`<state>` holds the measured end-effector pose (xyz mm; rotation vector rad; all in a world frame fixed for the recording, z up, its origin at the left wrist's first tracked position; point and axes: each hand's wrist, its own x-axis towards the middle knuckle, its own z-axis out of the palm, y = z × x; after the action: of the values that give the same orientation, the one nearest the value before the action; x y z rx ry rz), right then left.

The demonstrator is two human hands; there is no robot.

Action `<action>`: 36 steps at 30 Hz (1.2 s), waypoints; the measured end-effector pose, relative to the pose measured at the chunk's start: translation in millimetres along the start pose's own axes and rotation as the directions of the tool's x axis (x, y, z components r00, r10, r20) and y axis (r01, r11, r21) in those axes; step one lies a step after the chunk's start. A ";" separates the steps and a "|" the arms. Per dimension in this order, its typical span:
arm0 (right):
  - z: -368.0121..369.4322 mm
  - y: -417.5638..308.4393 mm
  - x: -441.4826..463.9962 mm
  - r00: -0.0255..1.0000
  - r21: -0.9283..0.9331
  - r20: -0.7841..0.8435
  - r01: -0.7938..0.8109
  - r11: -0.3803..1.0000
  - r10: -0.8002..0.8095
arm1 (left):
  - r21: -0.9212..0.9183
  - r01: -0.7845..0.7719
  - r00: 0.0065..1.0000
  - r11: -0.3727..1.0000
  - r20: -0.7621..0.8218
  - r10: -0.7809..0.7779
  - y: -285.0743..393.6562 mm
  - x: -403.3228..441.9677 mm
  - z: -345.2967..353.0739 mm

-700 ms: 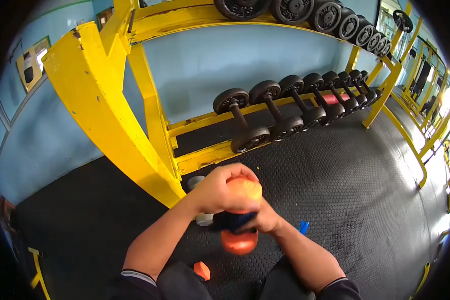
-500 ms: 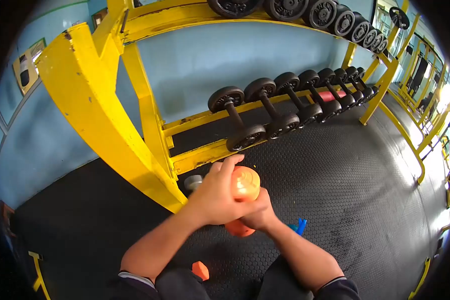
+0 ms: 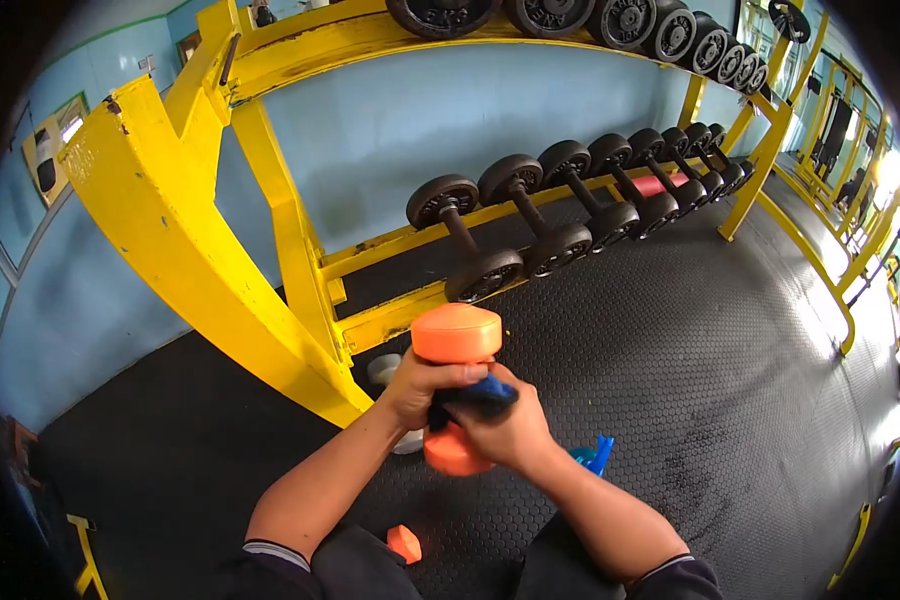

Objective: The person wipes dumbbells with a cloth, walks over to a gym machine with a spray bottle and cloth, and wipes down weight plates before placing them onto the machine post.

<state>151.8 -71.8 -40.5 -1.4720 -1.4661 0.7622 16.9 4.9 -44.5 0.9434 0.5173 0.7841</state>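
A: Where is the orange dumbbell (image 3: pixel 457 333) showing?

B: The hands are holding it just below the centre of the frame, roughly upright. One head is rising above the hands, and the other is hanging beneath them.

A: And what is the left hand (image 3: pixel 418 390) doing?

B: It is gripping the dumbbell's handle, with the thumb lying across just under the upper head. The hand itself is hiding some of its fingers.

A: Is the right hand (image 3: pixel 510 425) gripping too?

B: Yes, it is clutching a dark blue cloth (image 3: pixel 490 395) against the handle, between the two heads. I can't tell how its fingertips are curling, since they are staying out of sight behind the cloth.

A: What is lying around them on the black floor (image 3: pixel 670 400)?

B: A faceted orange object (image 3: pixel 403 543) is resting at the bottom, left of centre, near the knee. A grey dumbbell (image 3: pixel 382 369) is lying behind the left wrist, partly covered. Something blue (image 3: pixel 600 455) is poking out beside the right forearm.

A: And farther up?

B: A yellow rack (image 3: pixel 220 290) is filling the upper left, and a row of black dumbbells (image 3: pixel 485 275) is running from the centre toward the upper right.
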 end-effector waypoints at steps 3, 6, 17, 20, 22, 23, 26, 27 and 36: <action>-0.4 -0.2 -12.8 0.991 -0.206 0.102 0.106 0.973 -0.086 | 0.229 -0.155 0.980 0.961 -0.085 0.179 6.8 1.2 9.1; 10.6 6.2 -29.6 0.953 -0.394 0.176 0.297 0.870 -0.245 | 0.401 -0.273 0.928 0.875 -0.128 0.349 12.1 3.3 5.9; 2.6 -3.8 -39.7 0.638 0.070 0.466 0.664 0.744 -0.613 | 0.792 -0.312 0.758 0.524 -0.125 0.640 18.1 -1.4 -2.6; -4.7 -1.6 -39.4 0.686 -0.019 0.046 0.727 0.686 -0.726 | 0.587 -0.227 0.829 0.777 -0.302 0.470 17.1 5.5 -35.6; -1.1 -2.3 -31.6 0.677 -0.282 -0.260 0.629 0.724 -0.689 | 0.418 -0.300 0.856 0.858 -0.278 0.435 17.6 4.0 -33.6; 1.4 -3.4 -28.4 0.684 -0.288 -0.204 0.642 0.711 -0.701 | 0.227 -0.243 0.905 0.943 -0.297 0.305 9.4 5.6 -42.2; 8.2 -22.9 -29.4 0.781 -0.390 0.312 0.625 0.676 -0.541 | 0.298 0.012 0.900 0.955 -0.419 0.119 25.9 -6.1 -10.8; 12.0 -19.7 -27.9 0.770 -0.438 0.302 0.636 0.635 -0.562 | 0.306 -0.082 0.901 0.948 -0.383 0.202 25.7 -6.8 -9.3; -8.5 23.4 9.3 0.852 0.769 0.520 -0.499 0.400 0.064 | -0.477 -0.133 0.987 0.869 -0.144 0.072 40.7 -25.4 23.5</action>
<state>170.5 -61.6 -56.5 -0.6972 -0.7518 1.8415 2.7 -12.6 4.0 0.4570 0.3496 1.0160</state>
